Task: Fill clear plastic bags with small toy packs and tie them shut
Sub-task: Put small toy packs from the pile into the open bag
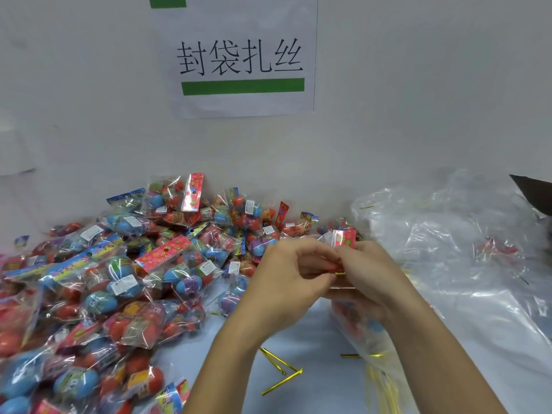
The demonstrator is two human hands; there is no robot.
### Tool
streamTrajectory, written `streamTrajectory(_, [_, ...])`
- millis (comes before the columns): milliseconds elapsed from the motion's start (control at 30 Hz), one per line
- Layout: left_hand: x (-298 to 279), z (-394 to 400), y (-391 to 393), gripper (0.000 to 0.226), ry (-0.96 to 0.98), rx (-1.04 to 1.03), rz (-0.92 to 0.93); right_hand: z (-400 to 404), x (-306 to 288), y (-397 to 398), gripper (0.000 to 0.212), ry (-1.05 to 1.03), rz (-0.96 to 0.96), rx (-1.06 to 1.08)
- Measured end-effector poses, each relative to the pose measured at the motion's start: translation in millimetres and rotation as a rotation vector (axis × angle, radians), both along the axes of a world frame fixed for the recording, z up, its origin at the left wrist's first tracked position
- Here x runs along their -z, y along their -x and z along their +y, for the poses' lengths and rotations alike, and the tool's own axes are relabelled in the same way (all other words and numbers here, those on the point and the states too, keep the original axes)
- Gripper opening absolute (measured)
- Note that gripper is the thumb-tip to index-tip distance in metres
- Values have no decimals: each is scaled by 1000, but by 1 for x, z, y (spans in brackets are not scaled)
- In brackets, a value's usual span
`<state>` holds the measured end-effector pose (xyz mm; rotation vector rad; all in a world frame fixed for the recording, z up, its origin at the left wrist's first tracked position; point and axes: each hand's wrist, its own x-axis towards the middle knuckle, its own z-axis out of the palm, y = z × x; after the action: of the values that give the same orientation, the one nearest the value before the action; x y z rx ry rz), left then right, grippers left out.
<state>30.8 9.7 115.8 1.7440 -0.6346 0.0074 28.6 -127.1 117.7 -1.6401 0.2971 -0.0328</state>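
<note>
My left hand (286,273) and my right hand (367,276) meet at the middle of the table, both pinched on the gathered neck of a clear plastic bag (363,327). Toy packs with blue and red shapes show through the bag below my right wrist. A red printed header card (343,238) sticks up above my fingers. A short gold twist tie (340,273) shows between my fingertips. A big heap of toy packs (119,279) covers the left half of the table.
Loose gold twist ties (280,372) lie on the white table near my forearms, with a bundle of them (385,386) under the bag. Crumpled clear plastic bags (448,243) pile up at the right. A paper sign (242,55) hangs on the wall behind.
</note>
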Motion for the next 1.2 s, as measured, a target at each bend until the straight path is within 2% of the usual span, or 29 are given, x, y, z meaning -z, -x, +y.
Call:
streamTrajectory(133, [1,12,-6,11,73,46,43,-6,2,0,29,122,-16,56])
streamTrajectory(233, [9,31,-17,14,100,-97,69,-13,5,0,29,197,-23,91])
streamTrajectory(300, [21,45,-27,23,-128,-313,3,-17,5,0,28,205,-8,93])
streamTrajectory(367, [34,55,-35,35,-489,-426,-28,-20,6,-1,28,206,6,77])
streamTrajectory(467, [57,66,-43,55,-790,-293,26,-21,6,-2,28,229,22,42])
streamTrajectory(567, [72,66,-45,66,-915,-239,18,-20,9,-4,29,250,26,24])
streamTrajectory(700, [81,61,-47,50,-850,-332,-32,-19,9,-4,28,282,32,8])
streamTrajectory(833, [83,63,-47,44,-784,-350,-68,-18,10,-5,30,343,33,3])
streamTrajectory(900, [81,66,-49,38,-612,-360,-90,-18,13,-6,31,379,31,0])
streamTrajectory(1067, [63,67,-52,15,-255,-449,25,-18,13,-4,27,526,-15,14])
streamTrajectory(1200, [44,56,-43,20,-66,-390,-54,-15,13,-2,28,535,-24,5])
